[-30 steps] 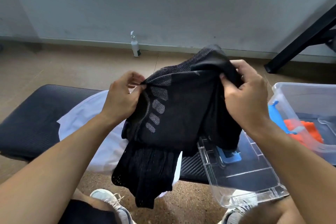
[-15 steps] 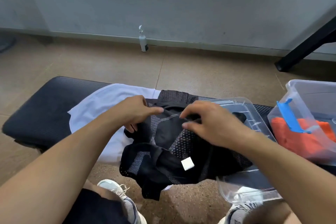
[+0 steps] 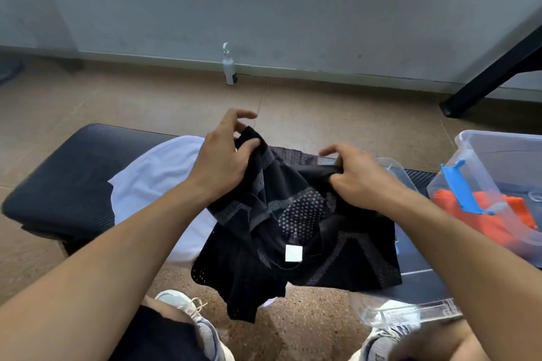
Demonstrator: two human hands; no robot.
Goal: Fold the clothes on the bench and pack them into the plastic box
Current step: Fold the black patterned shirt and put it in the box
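Both hands on the black mesh garment now. I see the left hand pinching a raised corner of it at the upper left, thumb clamped on the fabric, forefinger lifted free. The right hand grips the opposite top edge, fingers curled in. The garment sags between and below them, draped over the bench front, a white garment and a clear lid. The plastic box sits right, an orange garment inside.
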